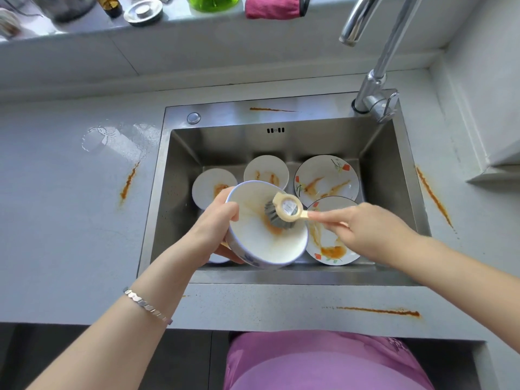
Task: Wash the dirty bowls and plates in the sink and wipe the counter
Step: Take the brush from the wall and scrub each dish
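My left hand point(216, 220) grips the rim of a white bowl point(253, 240) with a blue edge, tilted over the steel sink point(180, 175). Orange sauce smears its inside. My right hand point(363, 232) holds the cream handle of a dish brush point(281, 212), whose grey bristles press into the bowl. On the sink floor lie two small dirty bowls point(209, 184) point(266, 170) and two flowered plates point(326, 177) point(329, 246), all streaked orange. The near plate is partly hidden by my right hand.
The chrome faucet point(377, 80) rises at the sink's back right; no water runs. Orange streaks mark the grey counter point(70, 220) at left point(128, 182), right point(433, 195), front point(377, 311) and on the sink's back rim. A water puddle point(112, 136) lies left. A pink cloth point(271, 7) hangs on the sill.
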Demonstrator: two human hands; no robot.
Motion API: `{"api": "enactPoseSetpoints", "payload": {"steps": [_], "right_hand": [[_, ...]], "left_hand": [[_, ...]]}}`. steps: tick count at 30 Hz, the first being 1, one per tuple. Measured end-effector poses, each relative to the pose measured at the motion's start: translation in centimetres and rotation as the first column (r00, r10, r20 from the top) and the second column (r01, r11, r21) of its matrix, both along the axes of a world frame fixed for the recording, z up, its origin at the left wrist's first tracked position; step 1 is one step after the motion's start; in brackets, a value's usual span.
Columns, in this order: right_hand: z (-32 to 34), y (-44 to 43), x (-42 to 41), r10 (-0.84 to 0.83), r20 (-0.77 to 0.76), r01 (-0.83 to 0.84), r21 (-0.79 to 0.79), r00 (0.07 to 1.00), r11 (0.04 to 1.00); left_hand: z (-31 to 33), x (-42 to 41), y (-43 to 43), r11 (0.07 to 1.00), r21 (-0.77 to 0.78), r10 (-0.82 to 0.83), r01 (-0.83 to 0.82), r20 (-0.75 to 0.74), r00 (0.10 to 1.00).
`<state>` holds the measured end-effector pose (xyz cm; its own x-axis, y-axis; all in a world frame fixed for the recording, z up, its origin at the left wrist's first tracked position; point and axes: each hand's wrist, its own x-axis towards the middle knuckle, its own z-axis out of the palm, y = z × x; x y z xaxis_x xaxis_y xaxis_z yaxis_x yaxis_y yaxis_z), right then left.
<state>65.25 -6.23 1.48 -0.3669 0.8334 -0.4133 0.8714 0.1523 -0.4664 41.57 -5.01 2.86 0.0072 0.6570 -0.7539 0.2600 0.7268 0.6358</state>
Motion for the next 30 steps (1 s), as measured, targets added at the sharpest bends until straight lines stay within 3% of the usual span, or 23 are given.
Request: {"api": "enactPoseSetpoints", "payload": {"steps": [4,6,12,16,19,23,25,28,30], "right_hand": [[0.8,-3.0,-1.6,-0.123,-0.195,0.047,-0.355,0.973,0.934],[1.1,-3.1,-1.5,-0.138,-0.236,0.023,-0.434,0.962,0.901],[0.3,-2.1,-1.0,-0.063,0.034,0.068,-0.157,0.997,0.985],[0.9,-4.6,-3.7,-0.156,-0.268,0.035,-0.407,0.951,0.913],[0.4,-3.2,-4.4,-0.224,-0.351,0.069,-0.404,0.909,0.912],[-1.4,-1.3,-3.4,-0.183,-0.05,0.169,-0.202,0.982,0.965],[-1.3,-2.3,-2.8,-0.151,-0.064,0.131,-0.256,0.986,0.958],[0.0,-3.3,-1.2,-0.33,-0.318,0.184,-0.413,0.889,0.892],[-0.2,-3.0,0.3,-0.556,-0.443,0.392,-0.41,0.703,0.823]], "left_hand": [[-0.5,0.7,0.2,0.991,0.131,0.034,-0.022,-0.096,0.995],[-0.7,0.6,0.1,0.989,0.145,0.023,-0.007,-0.11,0.994],[-0.7,1.0,-0.8,0.988,0.139,-0.062,0.066,-0.033,0.998],[-2.0,0.7,-1.0,0.971,0.235,-0.008,0.043,-0.146,0.989],[-2.2,1.3,-1.8,0.981,0.193,0.025,-0.011,-0.072,0.997],[-2.4,1.1,-1.9,0.973,0.205,0.113,-0.107,-0.021,0.993],[-2.7,0.5,-1.7,0.958,0.229,0.192,-0.175,-0.053,0.98],[-3.0,-0.4,-1.6,0.931,0.21,0.313,-0.299,-0.039,0.949],[-3.4,-0.8,-1.7,0.919,0.149,0.37,-0.364,-0.016,0.929]]}}
